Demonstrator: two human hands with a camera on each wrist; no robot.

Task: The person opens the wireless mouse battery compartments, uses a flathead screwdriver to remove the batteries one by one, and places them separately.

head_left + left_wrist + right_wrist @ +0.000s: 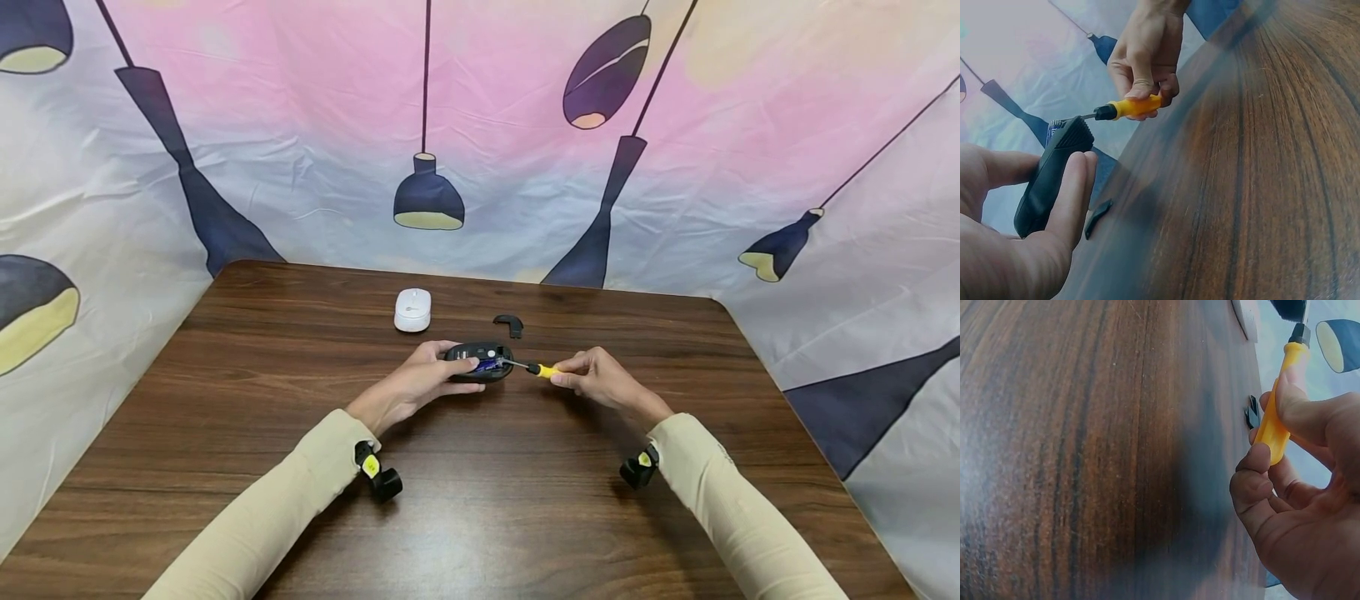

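My left hand (415,379) grips a black computer mouse (459,353) with its underside turned up. A blue battery (489,364) shows in the mouse's uncovered compartment, and the left thumb lies over part of it. From the right, my right hand (600,379) pinches a small screwdriver (547,371) by its yellow handle. Its thin metal shaft points left, and the tip reaches the compartment's right end beside the battery. In the left wrist view the tip is hidden behind the mouse's edge (1054,181). The right wrist view shows thumb and fingers around the handle (1275,425).
A white mouse (412,310) lies behind the left hand. The black battery cover (510,325), curved in outline, lies just beyond the black mouse. All rest on a brown wooden table (480,500), with a printed cloth (315,150) hanging along its far edge.
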